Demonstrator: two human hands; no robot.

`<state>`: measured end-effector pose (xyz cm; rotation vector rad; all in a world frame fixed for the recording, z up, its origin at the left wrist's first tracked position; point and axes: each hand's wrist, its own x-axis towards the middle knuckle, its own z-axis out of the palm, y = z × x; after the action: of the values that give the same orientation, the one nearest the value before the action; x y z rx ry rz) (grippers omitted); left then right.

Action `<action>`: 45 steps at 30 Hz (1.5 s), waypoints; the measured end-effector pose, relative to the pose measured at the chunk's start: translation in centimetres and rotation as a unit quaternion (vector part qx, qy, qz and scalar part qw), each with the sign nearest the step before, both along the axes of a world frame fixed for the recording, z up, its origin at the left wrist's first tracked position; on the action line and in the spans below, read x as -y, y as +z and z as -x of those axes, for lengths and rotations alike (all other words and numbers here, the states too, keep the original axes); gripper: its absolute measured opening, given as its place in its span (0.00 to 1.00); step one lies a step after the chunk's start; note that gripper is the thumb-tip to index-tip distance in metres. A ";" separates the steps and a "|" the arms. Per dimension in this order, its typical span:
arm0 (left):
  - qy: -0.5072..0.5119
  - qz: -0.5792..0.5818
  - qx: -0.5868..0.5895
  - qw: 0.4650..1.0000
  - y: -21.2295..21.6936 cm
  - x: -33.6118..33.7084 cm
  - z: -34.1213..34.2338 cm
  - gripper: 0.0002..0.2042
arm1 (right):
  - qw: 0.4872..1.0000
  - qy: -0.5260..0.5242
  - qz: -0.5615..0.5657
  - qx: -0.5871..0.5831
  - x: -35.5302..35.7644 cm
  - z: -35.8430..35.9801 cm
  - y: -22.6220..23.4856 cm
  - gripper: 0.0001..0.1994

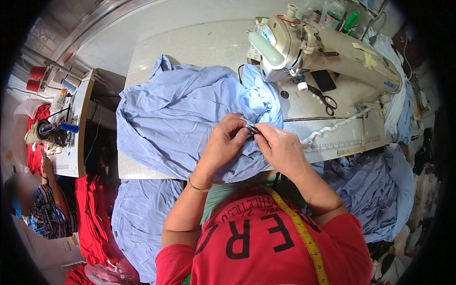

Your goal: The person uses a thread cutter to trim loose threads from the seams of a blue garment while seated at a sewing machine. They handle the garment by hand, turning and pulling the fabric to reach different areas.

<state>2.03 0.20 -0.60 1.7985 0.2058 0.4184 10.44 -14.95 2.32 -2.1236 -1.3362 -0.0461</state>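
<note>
A light blue garment (pixel 180 114) lies bunched on the sewing table (pixel 199 45) in front of me. My left hand (pixel 225 142) pinches a fold of it near its right edge. My right hand (pixel 280 147) meets the left one there and holds a small dark tool (pixel 253 129), likely a thread snipper, against the fabric. A cream sewing machine (pixel 327 52) stands just behind and to the right of the hands. A yellow tape measure (pixel 304 232) hangs over my red shirt.
Black scissors (pixel 325 100) and a dark phone (pixel 324 80) lie on the machine bed. More blue fabric (pixel 375 190) is piled at the right and below the table at the left. Another person (pixel 45 204) sits at a second machine (pixel 47 133) with red cloth at far left.
</note>
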 end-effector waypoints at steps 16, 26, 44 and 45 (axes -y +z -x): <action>0.019 -0.031 0.007 0.999 -0.6 0.0 0.0 0.06 | 0.999 -0.005 0.024 0.036 0.4 0.1 0.6 0.10; 0.021 -0.041 0.009 0.999 -0.5 0.1 -0.1 0.06 | 0.999 -0.017 0.001 0.040 0.2 0.1 -0.6 0.10; 0.029 -0.128 0.051 0.990 -0.5 0.3 -0.3 0.04 | 0.997 -0.012 0.032 0.070 -0.2 -0.5 -2.0 0.08; 0.029 -0.137 0.053 0.989 -0.5 0.3 -0.3 0.04 | 0.996 -0.009 0.038 0.081 -0.2 -0.6 -2.0 0.08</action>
<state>2.35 -0.11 -1.12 2.0359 0.1320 0.6052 11.02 -14.77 0.28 -2.2348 -1.4331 -0.1816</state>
